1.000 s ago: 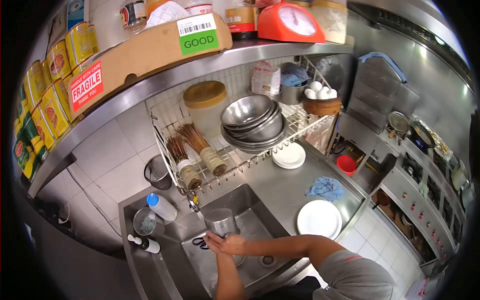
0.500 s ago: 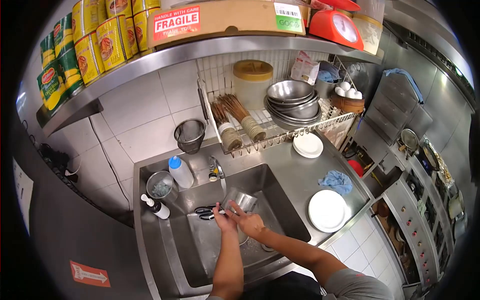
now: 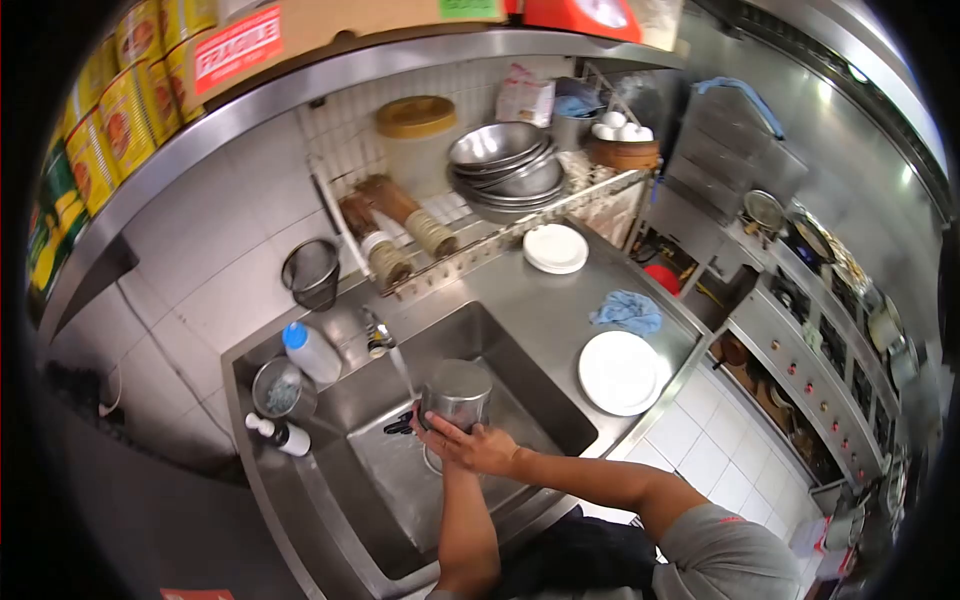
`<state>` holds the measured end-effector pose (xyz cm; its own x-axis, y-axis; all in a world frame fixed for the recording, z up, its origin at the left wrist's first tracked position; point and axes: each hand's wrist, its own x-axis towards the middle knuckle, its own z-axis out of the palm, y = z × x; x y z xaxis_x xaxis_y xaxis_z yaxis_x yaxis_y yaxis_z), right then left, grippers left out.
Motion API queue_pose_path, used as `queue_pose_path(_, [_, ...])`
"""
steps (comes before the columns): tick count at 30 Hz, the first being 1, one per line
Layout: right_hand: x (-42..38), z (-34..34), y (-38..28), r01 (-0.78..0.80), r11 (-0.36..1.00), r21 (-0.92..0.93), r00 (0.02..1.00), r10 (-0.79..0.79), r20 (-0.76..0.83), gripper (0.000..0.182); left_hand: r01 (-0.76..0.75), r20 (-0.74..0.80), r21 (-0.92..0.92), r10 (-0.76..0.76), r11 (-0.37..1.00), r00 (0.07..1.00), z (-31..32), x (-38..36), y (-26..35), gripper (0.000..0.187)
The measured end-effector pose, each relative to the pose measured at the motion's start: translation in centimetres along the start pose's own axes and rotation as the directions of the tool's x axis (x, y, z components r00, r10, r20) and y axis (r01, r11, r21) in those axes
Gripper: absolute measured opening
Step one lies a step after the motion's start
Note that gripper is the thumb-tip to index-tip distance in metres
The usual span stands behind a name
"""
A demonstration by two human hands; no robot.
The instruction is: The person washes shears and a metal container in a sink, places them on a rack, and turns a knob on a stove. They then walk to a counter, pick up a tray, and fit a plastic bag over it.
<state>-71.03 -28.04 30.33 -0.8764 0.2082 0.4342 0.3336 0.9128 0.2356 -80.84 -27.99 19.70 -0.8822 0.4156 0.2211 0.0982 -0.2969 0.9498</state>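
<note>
A shiny cylindrical metal container is held over the sink, what looks like its closed round end facing up. My right hand lies across its lower side with the fingers curled against it. My left hand is at the container's lower left, partly hidden behind my right hand. Water runs from the faucet just left of the container. Black-handled scissors lie in the sink beside my left hand, partly covered.
A blue-capped bottle, a pump bottle and a metal cup stand left of the sink. White plates and a blue cloth lie on the right counter. A wire rack with metal bowls is behind.
The container has turned from lying tilted to standing end-up, higher in my hands. My right fingers, spread before, now lie against it. The camera view has swung right and tilted.
</note>
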Motion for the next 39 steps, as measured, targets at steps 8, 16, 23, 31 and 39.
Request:
queue_pose_path(8, [-2.4,-1.8,5.8,-0.505,0.481,0.717,0.636,0.769,-0.069,0.058,0.56,0.375,-0.498,-0.418,0.663,0.828,7.8,0.7,9.3,0.031])
queue_pose_path(16, [-4.8,-11.9,18.2,-0.31,-0.496,0.811,0.331,0.744,0.581,0.037,-0.53,0.719,0.167,0.265,0.832,0.643,14.6,0.3,23.1,0.081])
queue_pose_path(23, [-2.2,-20.9,32.9,-0.305,-0.371,0.877,0.469,0.743,0.478,0.029,-0.239,0.529,0.183,0.11,0.954,0.842,9.9,3.7,20.7,0.045])
queue_pose_path(31, [5.6,-21.2,44.8,-0.139,-0.193,0.971,0.536,0.81,0.237,0.024,0.681,0.089,-0.024,-0.676,0.732,0.731,-2.3,8.0,-2.0,0.028])
queue_pose_path(39, [9.9,-10.2,45.0,-0.022,-0.303,0.953,0.328,0.898,0.293,0.045,0.787,0.221,-0.37,-0.777,0.493,0.59,-2.8,14.6,-8.1,0.033])
